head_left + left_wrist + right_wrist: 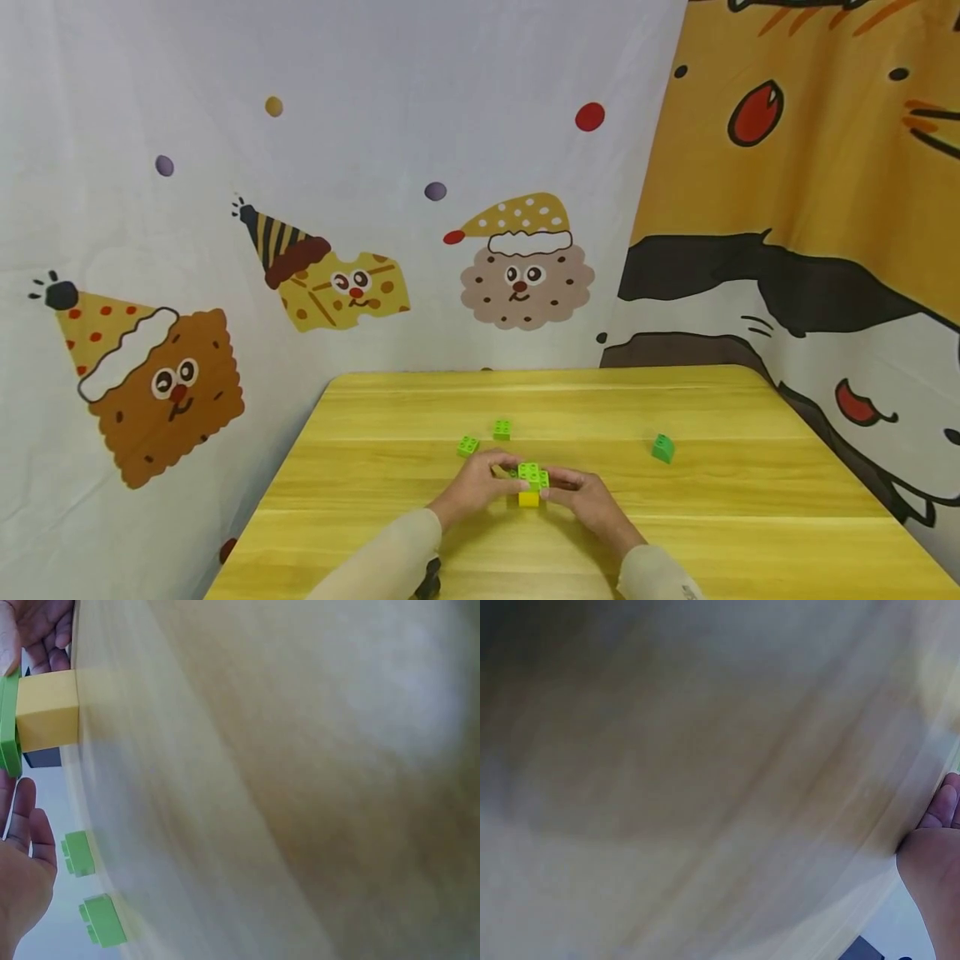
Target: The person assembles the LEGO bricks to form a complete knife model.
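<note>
A bright green toy building block (529, 473) with studs on top sits over a yellow block (528, 498), near the middle of the table's front half. From its left side my left hand (476, 486) holds the green piece between thumb and fingers. My right hand (592, 502) grips the same piece from the right. In the left wrist view the yellow block (47, 711) stands on the wood beneath the green piece (9, 724). Only part of my right hand (930, 859) shows at the right edge of the right wrist view, with the blocks out of sight.
Two small green blocks, one nearer (468, 446) and one farther (502, 429), lie beyond my left hand. A darker green block with a curved side (663, 448) lies to the right. The wooden table (360, 467) ends at a printed cloth (420, 333) behind it.
</note>
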### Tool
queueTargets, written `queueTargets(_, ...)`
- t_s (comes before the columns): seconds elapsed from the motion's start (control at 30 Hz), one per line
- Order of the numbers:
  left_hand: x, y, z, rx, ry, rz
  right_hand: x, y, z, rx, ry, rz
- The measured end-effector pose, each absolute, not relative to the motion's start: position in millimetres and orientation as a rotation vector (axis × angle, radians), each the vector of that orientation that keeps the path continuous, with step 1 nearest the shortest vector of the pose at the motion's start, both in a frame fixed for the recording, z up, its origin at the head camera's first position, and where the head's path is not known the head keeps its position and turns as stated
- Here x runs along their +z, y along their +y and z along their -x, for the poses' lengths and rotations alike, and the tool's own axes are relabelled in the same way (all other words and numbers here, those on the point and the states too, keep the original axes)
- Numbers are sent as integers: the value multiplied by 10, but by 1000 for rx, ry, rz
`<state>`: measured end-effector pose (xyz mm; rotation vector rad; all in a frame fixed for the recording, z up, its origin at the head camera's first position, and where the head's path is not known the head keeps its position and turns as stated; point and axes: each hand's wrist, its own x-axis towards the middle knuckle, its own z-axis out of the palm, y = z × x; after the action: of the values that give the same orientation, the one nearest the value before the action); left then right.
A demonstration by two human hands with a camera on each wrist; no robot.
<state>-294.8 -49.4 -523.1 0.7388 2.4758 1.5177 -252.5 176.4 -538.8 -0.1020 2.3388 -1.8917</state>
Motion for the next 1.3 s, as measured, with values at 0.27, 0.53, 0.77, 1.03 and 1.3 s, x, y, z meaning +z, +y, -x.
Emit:
queueTargets(0.27, -5201, -605, 2983, 1583, 2426, -693, -5375, 1747, 2512, -1893, 2367, 60)
queueTargets(0.53, -5167, -747, 3115, 1622, 2505, -644, -5398, 1758, 2519, -1894, 2362, 54)
queueTargets(0.77, -5121, -918, 3223, 1673, 2518, -592, -5401, 1763, 2529, -1876, 2359, 59)
queueTargets(1.03, -5130, -1112, 3384, 1705, 2585, -524, -5406, 1757, 2525, -1886, 2367, 68)
queueTargets(1.3, -5127, -1257, 3461, 1685, 2637, -432, -5395, 1756, 2522, -1883, 2356, 69)
